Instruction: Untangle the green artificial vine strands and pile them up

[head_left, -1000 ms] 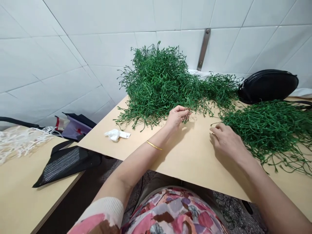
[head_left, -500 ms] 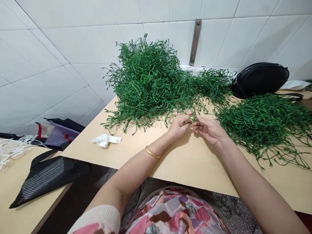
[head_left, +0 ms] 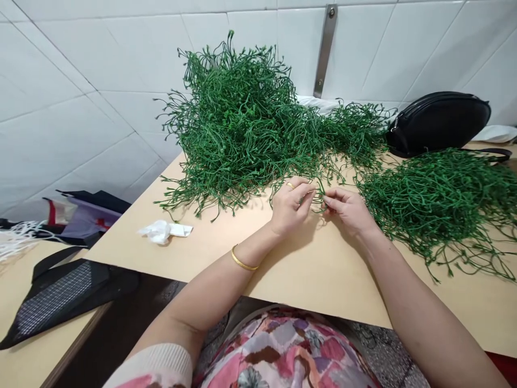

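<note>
Both hands meet over the table around a thin green strand (head_left: 321, 187) that is bent into a curve. My left hand (head_left: 291, 206), with a ring and a gold bangle, pinches it from the left. From the right, my right hand (head_left: 348, 211) grips the same strand between thumb and fingers. The fingertips hide part of it. Just behind the hands rises a large tangled pile of green strands (head_left: 238, 124) with small knobbed ends. A second, lower heap of green strands (head_left: 428, 199) lies to the right of my right hand.
A black zip bag (head_left: 442, 121) stands at the back right. Crumpled white tissue (head_left: 159, 231) lies on the table's left part. On a lower surface at left are a black mesh-panelled item (head_left: 60, 296) and white cords (head_left: 24, 234). A tiled wall (head_left: 133, 59) closes the back.
The view has shifted slightly. My left hand's fingers have lifted and drawn a little away from my right hand, so more of the curved strand shows between them.
</note>
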Available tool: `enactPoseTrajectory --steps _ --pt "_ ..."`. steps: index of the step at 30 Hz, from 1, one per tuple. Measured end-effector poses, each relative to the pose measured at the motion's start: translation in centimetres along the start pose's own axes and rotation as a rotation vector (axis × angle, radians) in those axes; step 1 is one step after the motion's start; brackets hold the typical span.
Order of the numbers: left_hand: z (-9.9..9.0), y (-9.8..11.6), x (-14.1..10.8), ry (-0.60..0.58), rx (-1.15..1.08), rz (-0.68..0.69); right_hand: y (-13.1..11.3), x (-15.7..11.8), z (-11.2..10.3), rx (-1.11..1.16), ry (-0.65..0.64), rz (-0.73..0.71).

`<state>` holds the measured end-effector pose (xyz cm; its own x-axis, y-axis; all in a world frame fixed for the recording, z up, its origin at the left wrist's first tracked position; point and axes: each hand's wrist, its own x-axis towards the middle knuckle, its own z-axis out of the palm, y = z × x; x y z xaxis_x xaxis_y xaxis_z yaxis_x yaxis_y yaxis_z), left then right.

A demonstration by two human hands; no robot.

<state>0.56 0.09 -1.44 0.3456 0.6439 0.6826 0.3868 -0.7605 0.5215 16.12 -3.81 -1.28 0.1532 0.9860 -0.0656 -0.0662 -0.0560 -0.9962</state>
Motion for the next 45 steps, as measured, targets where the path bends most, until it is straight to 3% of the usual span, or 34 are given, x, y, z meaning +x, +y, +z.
enactPoseTrajectory --steps 4,7,10,17,20,25,28,33,35,37,40,45 --pt "0.6 -0.4 0.0 -0.253 0.171 -0.108 -0.2 -0.3 0.1 -0.065 -0.054 0.017" --pt "0.7 -0.7 0.1 -0.33 0.16 -0.202 -0.3 -0.2 -0.1 -0.105 0.019 0.002" --pt "0.7 -0.7 0.2 -0.315 0.101 -0.218 -0.4 -0.1 -0.2 -0.14 0.046 -0.026" --pt "0.8 -0.1 -0.1 -0.303 0.096 -0.157 0.1 -0.2 0.8 -0.11 -0.028 -0.026" --pt "0.8 0.1 -0.3 -0.314 0.109 -0.17 0.4 0.1 0.9 -0.087 0.015 -0.032" --pt "0.5 0.0 -0.2 -0.324 0.1 -0.26 0.3 0.5 0.7 -0.06 0.188 -0.167" --pt "0.4 -0.4 -0.3 -0.355 0.045 -0.252 0.1 0.5 0.5 0.007 0.188 -0.152" --pt "-0.3 -0.2 -0.1 0.06 0.007 -0.114 0.0 0.5 0.1 0.005 0.189 -0.136" --pt "-0.6 0.3 0.0 0.129 0.004 -0.049 0.1 0.5 0.1 -0.04 0.188 -0.171" --pt "-0.6 0.8 -0.1 0.092 -0.009 -0.004 0.1 0.5 0.1 -0.106 0.177 -0.223" --pt "0.2 1.2 -0.6 -0.054 -0.095 0.017 0.1 0.4 0.1 -0.2 0.15 -0.289" --pt "1.9 1.1 -1.2 -0.194 -0.262 -0.209 0.0 0.2 0.2 -0.213 0.138 -0.282"
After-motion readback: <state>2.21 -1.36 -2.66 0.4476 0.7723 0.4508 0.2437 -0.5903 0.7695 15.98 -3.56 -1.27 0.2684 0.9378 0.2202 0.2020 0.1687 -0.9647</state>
